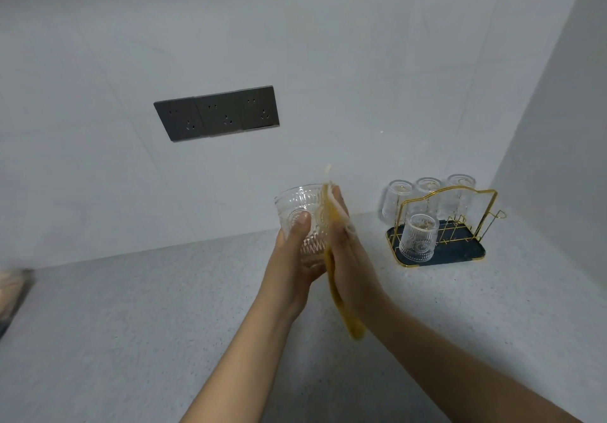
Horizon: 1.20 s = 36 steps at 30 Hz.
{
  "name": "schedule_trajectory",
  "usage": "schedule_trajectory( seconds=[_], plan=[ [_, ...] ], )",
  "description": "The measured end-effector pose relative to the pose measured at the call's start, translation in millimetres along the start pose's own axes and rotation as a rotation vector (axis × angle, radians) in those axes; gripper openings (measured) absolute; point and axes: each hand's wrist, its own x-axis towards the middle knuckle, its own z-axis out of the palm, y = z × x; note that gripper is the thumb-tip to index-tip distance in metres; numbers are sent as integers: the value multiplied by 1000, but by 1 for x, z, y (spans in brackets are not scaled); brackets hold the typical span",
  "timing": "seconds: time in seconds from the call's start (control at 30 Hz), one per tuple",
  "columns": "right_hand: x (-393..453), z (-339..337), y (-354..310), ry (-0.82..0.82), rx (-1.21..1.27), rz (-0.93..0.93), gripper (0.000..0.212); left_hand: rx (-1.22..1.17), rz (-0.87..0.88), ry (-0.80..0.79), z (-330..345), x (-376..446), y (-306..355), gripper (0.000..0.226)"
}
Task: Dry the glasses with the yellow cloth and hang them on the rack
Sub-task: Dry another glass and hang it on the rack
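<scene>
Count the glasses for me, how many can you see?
5: one glass held in the hands, three glasses upside down along the rack's back, one in front.

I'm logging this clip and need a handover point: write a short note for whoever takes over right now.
Left hand grips a glass upright above the counter.
Right hand presses the yellow cloth flat against the glass's side.
Rack at the right: four glasses hang upside down on it.
Done: those four. Left: finish drying this glass and hang it on the rack.
</scene>
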Motion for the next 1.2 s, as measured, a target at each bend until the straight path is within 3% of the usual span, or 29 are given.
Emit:
schedule_trajectory(
  seconds=[0.1, 0.2, 0.37, 0.47, 0.6, 0.67, 0.73, 0.9, 1.03, 1.1, 1.2],
  plan=[
    [8, -7, -5, 50, 136, 74, 52, 39, 4, -91, 1, 0, 2, 61],
    [17, -17, -12, 59, 192, 243, 57, 133, 47, -123, -1, -1, -1, 65],
    [8, -11, -1, 70, 165, 144, 63, 335, 91, 132, -2, 0, -6, 97],
    [8, -4, 2, 66, 149, 74, 83, 375, 125, 112, 1, -1, -6, 82],
    [17, -17, -10, 33, 140, 205, 65, 194, 86, -59, 5, -7, -5, 58],
    [24, -25, -13, 66, 196, 351, 65, 108, 41, -104, 8, -9, -5, 51],
    [23, -25, -13, 68, 184, 368, 64, 127, 45, -91, 6, -7, -6, 51],
    [7, -9, 1, 80, 107, 68, 60, 246, 98, 105, 3, 1, -10, 66],
    [8, 0, -1, 111, 5, -42, 71, 284, 129, 43, 6, -1, -10, 62],
    [14, -6, -3, 92, 50, 3, 69, 224, 120, -15, 8, -3, -8, 53],
    [25, -17, -9, 65, 205, 257, 60, 170, 83, -41, 6, -5, -8, 48]
  ],
)
